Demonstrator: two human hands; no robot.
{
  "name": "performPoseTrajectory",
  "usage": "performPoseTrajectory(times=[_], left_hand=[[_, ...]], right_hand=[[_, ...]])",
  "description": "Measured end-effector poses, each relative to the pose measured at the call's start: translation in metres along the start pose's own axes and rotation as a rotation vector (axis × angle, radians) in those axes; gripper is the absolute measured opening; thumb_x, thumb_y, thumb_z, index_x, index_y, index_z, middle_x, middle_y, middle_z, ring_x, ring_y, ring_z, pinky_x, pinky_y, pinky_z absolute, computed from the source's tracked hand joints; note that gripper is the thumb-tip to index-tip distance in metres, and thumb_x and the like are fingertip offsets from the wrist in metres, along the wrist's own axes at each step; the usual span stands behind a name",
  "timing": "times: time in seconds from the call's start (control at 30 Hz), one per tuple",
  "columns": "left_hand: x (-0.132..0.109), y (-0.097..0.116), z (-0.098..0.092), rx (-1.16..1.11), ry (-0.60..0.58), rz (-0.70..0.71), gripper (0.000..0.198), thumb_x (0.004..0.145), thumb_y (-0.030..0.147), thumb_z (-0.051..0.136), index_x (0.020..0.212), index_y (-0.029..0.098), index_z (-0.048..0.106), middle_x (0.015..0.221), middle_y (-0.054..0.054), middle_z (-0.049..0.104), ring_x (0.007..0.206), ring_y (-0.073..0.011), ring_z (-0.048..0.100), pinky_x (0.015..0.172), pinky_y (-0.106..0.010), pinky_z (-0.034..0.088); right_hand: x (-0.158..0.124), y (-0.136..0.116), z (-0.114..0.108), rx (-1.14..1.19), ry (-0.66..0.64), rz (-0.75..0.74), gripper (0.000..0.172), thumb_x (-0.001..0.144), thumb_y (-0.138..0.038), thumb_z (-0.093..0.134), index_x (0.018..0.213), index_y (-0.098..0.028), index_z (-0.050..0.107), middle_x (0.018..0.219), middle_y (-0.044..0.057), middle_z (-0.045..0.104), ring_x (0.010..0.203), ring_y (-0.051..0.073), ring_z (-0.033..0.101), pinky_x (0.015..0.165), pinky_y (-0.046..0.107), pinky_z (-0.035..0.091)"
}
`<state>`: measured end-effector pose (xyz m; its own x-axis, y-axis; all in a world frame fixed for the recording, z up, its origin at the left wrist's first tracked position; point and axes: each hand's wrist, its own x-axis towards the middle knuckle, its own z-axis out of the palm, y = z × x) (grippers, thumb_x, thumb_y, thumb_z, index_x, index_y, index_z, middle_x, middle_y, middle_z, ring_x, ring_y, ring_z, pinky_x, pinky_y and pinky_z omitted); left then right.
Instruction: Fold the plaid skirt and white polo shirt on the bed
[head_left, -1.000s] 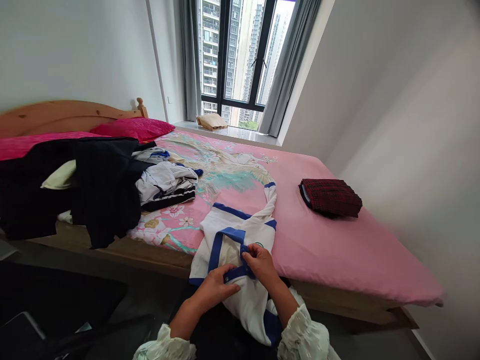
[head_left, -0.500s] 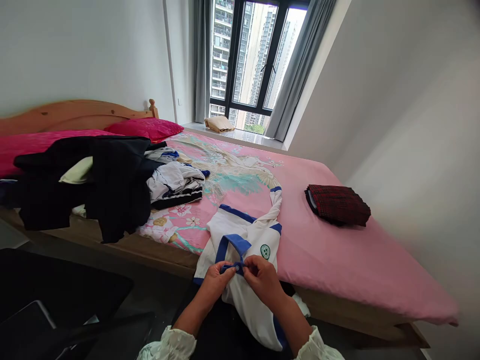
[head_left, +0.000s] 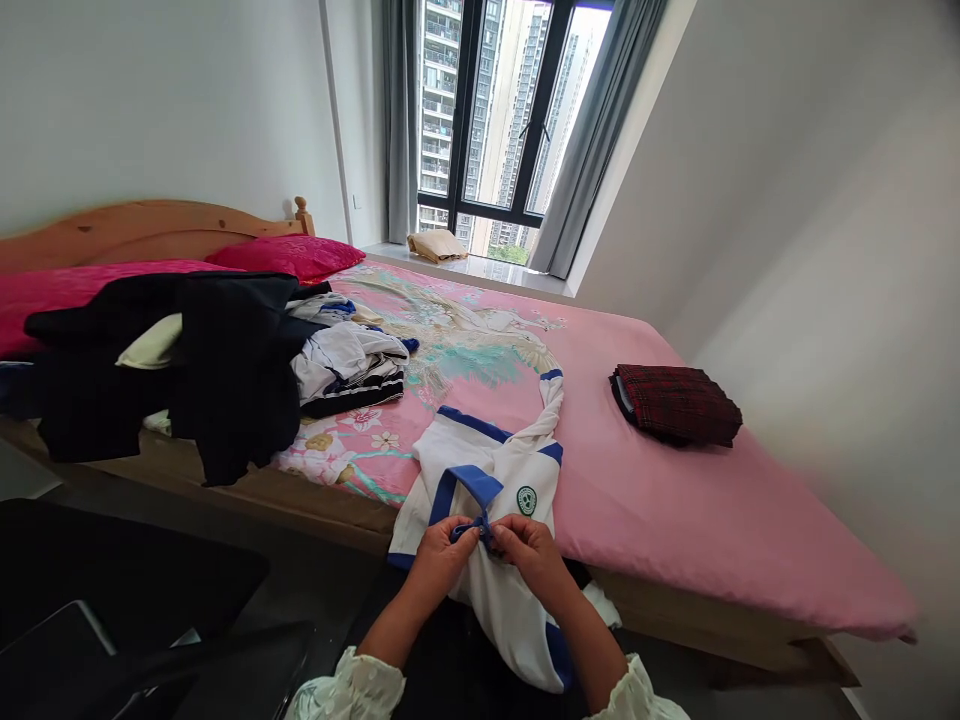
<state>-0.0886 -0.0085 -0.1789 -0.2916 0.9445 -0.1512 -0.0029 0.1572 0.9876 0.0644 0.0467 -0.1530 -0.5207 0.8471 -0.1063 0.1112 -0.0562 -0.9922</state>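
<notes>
A white shirt with blue trim and a green badge point(head_left: 480, 480) lies over the near edge of the pink bed point(head_left: 675, 500) and hangs down toward me. My left hand point(head_left: 441, 552) and my right hand point(head_left: 529, 548) both pinch the blue placket below the collar, fingertips almost touching. Both wear white frilled cuffs.
A folded dark red plaid garment point(head_left: 677, 405) lies on the right of the bed. A heap of black and white clothes point(head_left: 225, 365) covers the left side, near magenta pillows point(head_left: 289, 255). A window with grey curtains point(head_left: 495, 110) is behind. Dark objects sit on the floor at left.
My hands have drawn closer together on the blue placket and bunched it between the fingertips. The view has shifted slightly to the left since a second ago.
</notes>
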Motion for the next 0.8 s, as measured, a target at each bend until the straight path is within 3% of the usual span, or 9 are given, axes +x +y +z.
performPoseTrajectory(times=[0.13,0.2,0.4,0.6,0.7,0.8], left_hand=[[0.002,0.005,0.003,0.006,-0.061,-0.007,0.028,0.068,0.041,0.064,0.074,0.014,0.068,0.07,-0.002,0.064,0.067,-0.0144,0.052,0.065,-0.026,0.04],[0.003,0.008,0.003,0.01,-0.088,-0.02,0.026,0.066,0.039,0.066,0.072,0.014,0.068,0.068,-0.001,0.063,0.065,-0.0134,0.05,0.063,-0.025,0.038],[0.005,0.015,0.003,-0.009,-0.14,-0.142,0.032,0.062,0.042,0.064,0.072,0.012,0.067,0.049,0.005,0.047,0.047,-0.0074,0.034,0.048,-0.023,0.025],[0.006,0.02,0.006,0.01,-0.099,-0.187,0.022,0.059,0.033,0.064,0.067,0.013,0.063,0.052,0.003,0.051,0.053,-0.0096,0.04,0.053,-0.024,0.03],[0.008,0.019,0.009,0.041,-0.047,-0.192,0.018,0.06,0.033,0.063,0.061,0.015,0.058,0.049,0.005,0.047,0.05,-0.0094,0.037,0.051,-0.024,0.028],[0.01,0.016,0.009,0.066,-0.038,-0.189,0.02,0.062,0.034,0.062,0.055,0.017,0.054,0.044,0.006,0.041,0.046,-0.0083,0.032,0.047,-0.024,0.025]], right_hand=[[0.005,0.003,-0.004,0.057,-0.016,0.143,0.027,0.071,-0.04,0.064,0.069,-0.013,0.059,0.06,0.001,0.059,0.055,0.01,0.05,0.054,0.023,0.04],[0.008,0.004,-0.003,0.017,0.005,0.14,0.022,0.067,-0.034,0.066,0.065,-0.015,0.055,0.056,-0.001,0.056,0.052,0.01,0.048,0.051,0.022,0.038],[0.006,-0.001,0.005,-0.394,0.098,-0.128,0.005,0.068,-0.021,0.055,0.064,-0.018,0.052,0.06,-0.003,0.053,0.057,0.011,0.047,0.056,0.023,0.037],[0.0,0.009,0.012,-0.852,0.238,-0.417,0.004,0.074,-0.018,0.051,0.07,-0.019,0.052,0.071,0.001,0.056,0.068,0.015,0.051,0.062,0.026,0.035],[-0.002,0.017,0.014,-0.891,0.273,-0.507,0.008,0.076,-0.015,0.048,0.07,-0.019,0.051,0.071,0.002,0.055,0.072,0.016,0.052,0.065,0.027,0.036],[-0.002,0.019,0.013,-0.771,0.261,-0.49,0.008,0.077,-0.017,0.048,0.07,-0.019,0.052,0.071,0.002,0.055,0.07,0.015,0.051,0.066,0.026,0.037]])
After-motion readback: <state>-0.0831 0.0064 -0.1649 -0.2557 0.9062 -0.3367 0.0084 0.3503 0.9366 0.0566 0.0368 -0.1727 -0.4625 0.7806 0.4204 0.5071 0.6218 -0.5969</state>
